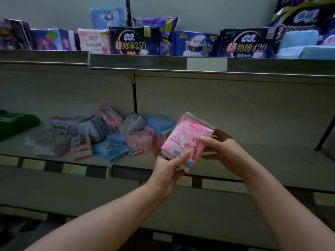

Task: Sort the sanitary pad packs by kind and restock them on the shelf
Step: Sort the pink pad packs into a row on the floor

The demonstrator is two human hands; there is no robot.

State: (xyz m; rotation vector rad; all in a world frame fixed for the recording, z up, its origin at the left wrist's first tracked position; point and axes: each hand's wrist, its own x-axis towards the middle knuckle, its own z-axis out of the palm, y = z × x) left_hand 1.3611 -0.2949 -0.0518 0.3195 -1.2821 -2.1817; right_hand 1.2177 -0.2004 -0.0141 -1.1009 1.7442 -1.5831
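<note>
A pink sanitary pad pack (186, 136) is held tilted in the air in front of the middle shelf (253, 160). My left hand (168, 171) grips its lower end, thumb across the front. My right hand (223, 149) holds its right side, thumb on the front and fingers behind. To the left, a loose heap of mixed packs (101, 136) in pink, blue and white lies on the same shelf.
The top shelf (137, 62) carries a row of upright packs, among them two dark ones (134, 41) marked 350 and 420, and light blue packs (299, 44) at the right. A green bundle (16, 124) lies at the middle shelf's far left.
</note>
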